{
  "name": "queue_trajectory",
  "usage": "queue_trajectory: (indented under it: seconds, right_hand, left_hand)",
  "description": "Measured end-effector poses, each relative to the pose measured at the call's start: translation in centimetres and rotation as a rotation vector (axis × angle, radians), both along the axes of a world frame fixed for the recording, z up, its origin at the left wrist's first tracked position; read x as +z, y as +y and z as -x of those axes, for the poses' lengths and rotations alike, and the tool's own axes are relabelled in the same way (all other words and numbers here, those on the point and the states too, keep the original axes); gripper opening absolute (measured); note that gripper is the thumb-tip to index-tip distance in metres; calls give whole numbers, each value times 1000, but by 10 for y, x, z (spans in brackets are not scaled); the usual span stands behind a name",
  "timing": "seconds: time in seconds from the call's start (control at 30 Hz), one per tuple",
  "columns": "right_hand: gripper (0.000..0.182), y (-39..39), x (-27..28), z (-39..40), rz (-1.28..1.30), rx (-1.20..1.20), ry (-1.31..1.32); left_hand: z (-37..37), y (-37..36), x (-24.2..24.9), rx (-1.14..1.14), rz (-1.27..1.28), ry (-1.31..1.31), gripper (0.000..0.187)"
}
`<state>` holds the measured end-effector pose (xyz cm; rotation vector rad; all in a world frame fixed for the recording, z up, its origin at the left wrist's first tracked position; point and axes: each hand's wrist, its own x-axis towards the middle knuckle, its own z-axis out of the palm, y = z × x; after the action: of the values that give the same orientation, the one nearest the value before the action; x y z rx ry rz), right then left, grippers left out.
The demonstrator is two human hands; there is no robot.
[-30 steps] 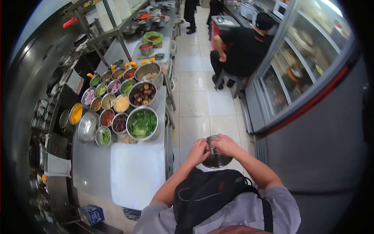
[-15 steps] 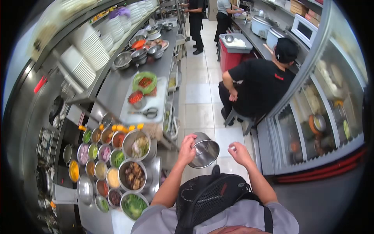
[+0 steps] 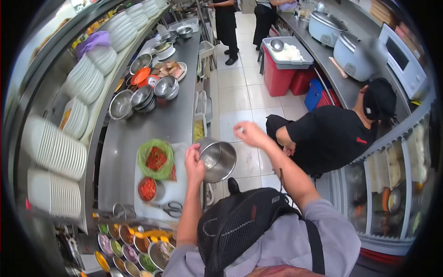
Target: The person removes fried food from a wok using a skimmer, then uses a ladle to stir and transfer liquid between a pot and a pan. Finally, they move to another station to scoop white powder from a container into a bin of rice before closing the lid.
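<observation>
We hold a metal pot (image 3: 214,171) in our left hand (image 3: 194,164), its fingers closed on the pot's left side near the rim. The pot is in the air in front of us, just beside the edge of the long steel table (image 3: 115,152), tilted so that its open mouth faces up and to the right. Our right hand (image 3: 251,135) is raised beyond the pot and to its right, clear of it, with the fingers partly curled; we cannot tell whether they pinch something small.

On the table to our left lies a white cutting board (image 3: 174,190). It bears a green bag (image 3: 144,161) opened around chopped red food, a metal cup (image 3: 159,190) of red pieces just below the bag, and black-handled scissors (image 3: 170,209) near the cup. Farther along the table we see stacked metal bowls (image 3: 143,98) and an orange bowl (image 3: 140,75), and white plates (image 3: 53,147) crowd the shelf at far left.

To our right, a person in black (image 3: 332,138) sits with their back toward us, near a red bin (image 3: 275,76) topped by a grey tray (image 3: 300,61).
</observation>
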<state>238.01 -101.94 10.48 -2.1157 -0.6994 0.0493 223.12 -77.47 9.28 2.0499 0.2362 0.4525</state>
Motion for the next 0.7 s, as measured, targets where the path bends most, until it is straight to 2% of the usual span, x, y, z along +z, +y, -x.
queue_trajectory:
  seconds: [0.07,0.13,0.23,0.3,0.33,0.43,0.53,0.6,0.7]
  right_hand:
    - [30,5,6,-69,-102,-139,127]
    - [28,0,3,-129,-151,-228,194]
    - [30,-26,-7,-199,-212,-416,131]
    - [34,-44,-11,-242,-512,-648,419]
    - [34,-58,-18,-265,-539,-703,413]
    - [32,-93,-72,-341,-747,-1089,496]
    - [31,-112,-120,-409,-885,-1210,623]
    - [30,-112,-156,-448,-949,-1226,671]
    - [28,-109,-188,-483,-926,-1152,805]
  left_hand:
    - [-85,10,-17,-73,-67,-253,16]
    - [-155,14,-14,-170,-74,-224,16]
    - [-267,7,-18,-275,-41,-176,17]
    - [-333,-3,-24,-373,-82,-163,17]
    - [-369,-5,-28,-374,-123,-182,17]
    - [-456,-13,-41,-465,-96,-114,16]
    - [-533,-20,-53,-485,-114,-61,16]
    - [-581,-14,-73,-509,-98,-78,17]
    - [-641,-13,-81,-555,-97,36,18]
